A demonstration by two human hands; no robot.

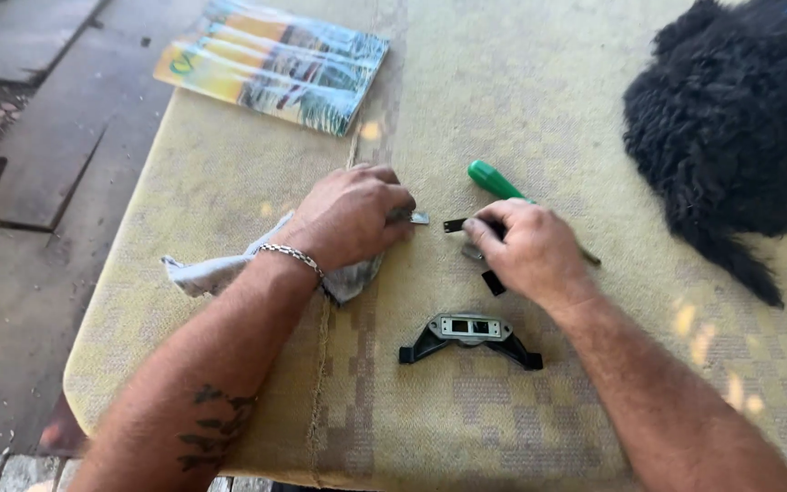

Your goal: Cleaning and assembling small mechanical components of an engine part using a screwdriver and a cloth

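Note:
My left hand (350, 217) is closed around a grey rag (207, 271) and pinches a small flat metal piece (419, 218) at its fingertips. My right hand (525, 248) grips a small black part (455, 224), whose tip points toward the metal piece, a short gap between them. A green-handled screwdriver (494, 180) lies on the cloth just beyond my right hand, partly under it. A black bracket with a grey metal plate (470, 335) rests on the cloth nearer to me, below both hands.
A yellow patterned cloth (521, 91) covers the table. A colourful magazine (273, 62) lies at the far left corner. A black fluffy animal (730, 118) lies at the far right. Concrete floor slabs (38, 182) lie beyond the table's left edge.

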